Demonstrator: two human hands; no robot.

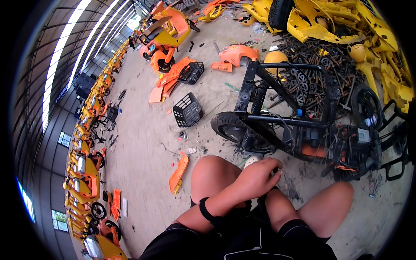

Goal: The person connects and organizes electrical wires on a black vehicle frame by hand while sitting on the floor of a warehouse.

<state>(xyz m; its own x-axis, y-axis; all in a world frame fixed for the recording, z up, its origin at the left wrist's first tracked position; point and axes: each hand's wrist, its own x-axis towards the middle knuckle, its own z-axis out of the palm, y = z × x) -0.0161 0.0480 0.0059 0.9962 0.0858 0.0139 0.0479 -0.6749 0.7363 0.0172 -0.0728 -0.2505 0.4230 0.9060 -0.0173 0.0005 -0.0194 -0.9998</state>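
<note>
My left hand (258, 175) reaches across in front of my knees, a dark band round its wrist. Its fingers are curled closed, and whatever they may hold is hidden. Under it, my right forearm (278, 207) runs up between my legs; the right hand's fingers are hidden behind the left hand. Just ahead stands a stripped black scooter frame (286, 119), its bodywork off and wiring bare. Its wheel (232, 127) with a black tyre is at the left end, near my left knee. Neither hand visibly touches the frame.
Rusty metal parts (318, 80) are heaped behind the frame, beside yellow body panels (346, 21). Black baskets (188, 111), an orange strip (178, 173) and an orange fender (238, 55) lie on the concrete floor (143, 151). A scooter row (84, 173) lines the left.
</note>
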